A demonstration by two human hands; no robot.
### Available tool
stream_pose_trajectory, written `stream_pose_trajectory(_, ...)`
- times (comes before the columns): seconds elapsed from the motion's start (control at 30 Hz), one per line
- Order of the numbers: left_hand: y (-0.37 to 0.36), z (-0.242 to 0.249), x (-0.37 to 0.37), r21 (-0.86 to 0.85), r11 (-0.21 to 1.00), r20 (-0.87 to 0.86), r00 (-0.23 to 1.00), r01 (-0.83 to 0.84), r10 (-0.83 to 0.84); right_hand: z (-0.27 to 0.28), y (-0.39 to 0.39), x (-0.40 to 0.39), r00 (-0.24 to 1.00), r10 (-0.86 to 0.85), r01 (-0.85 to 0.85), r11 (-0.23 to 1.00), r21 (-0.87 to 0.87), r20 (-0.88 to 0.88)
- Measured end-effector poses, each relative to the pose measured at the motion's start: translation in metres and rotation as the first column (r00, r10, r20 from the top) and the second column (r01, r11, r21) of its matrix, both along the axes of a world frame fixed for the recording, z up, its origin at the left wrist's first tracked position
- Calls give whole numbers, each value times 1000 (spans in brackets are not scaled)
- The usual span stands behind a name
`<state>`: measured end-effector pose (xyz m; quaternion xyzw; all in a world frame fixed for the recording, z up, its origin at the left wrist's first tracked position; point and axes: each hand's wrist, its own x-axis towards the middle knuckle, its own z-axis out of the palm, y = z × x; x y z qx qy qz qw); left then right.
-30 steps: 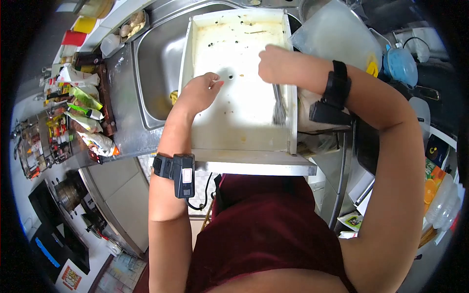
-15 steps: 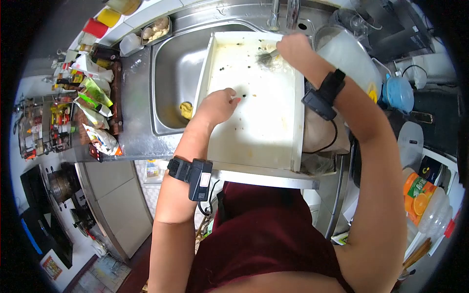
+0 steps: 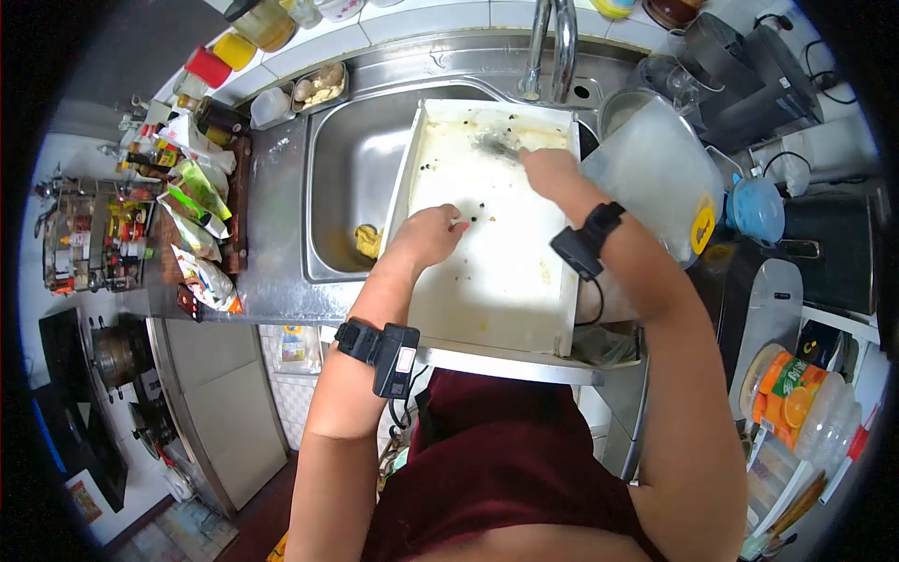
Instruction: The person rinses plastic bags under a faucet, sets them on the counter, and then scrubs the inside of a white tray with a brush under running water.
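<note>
A white drawer-like tray (image 3: 506, 290) lies partly over the sink, with dark specks and yellowish stains on its bottom. In its far part, my right hand (image 3: 552, 173) grips a small brush (image 3: 496, 146) whose grey bristles touch the tray floor and look blurred. My left hand (image 3: 431, 236) is over the tray's left middle, its fingers curled in with thumb and forefinger close together. Whatever lies between those fingertips is too small to make out. A few dark specks are just right of them.
Left of the tray is the steel sink (image 3: 351, 159), holding a crumpled yellow thing (image 3: 368, 241). The faucet (image 3: 552, 56) stands behind. Food packets (image 3: 201, 201) line the left counter. To the right are a translucent sheet-like thing (image 3: 646, 159) and a blue plastic container (image 3: 757, 208).
My right hand has swept the brush leftward and a little nearer along the tray's far part. My left hand stays at about the same place over the tray. The view has shifted slightly.
</note>
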<state>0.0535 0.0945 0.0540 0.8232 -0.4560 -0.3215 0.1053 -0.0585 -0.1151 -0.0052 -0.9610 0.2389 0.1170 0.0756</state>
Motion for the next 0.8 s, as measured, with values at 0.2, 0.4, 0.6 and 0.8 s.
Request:
stream_pose_trajectory(0.2,3,-14,6,-12,1000,6,1000,-7,7,9,34,-3,975,223,-220,967,130,-6)
stream_pose_trajectory(0.4,1,-14,6,-18,1000,31,999,9,-9,1,10,-2,999,-2,2,1000,-3,-49)
stream_pose_trajectory(0.6,-3,-6,1,-32,990,11,991,136,-135,25,46,-23,950,279,-241,942,234,-144)
stream_pose_trajectory(0.8,-7,-11,-7,-51,979,5,981,196,-196,52,61,-91,795,561,-406,776,482,-233)
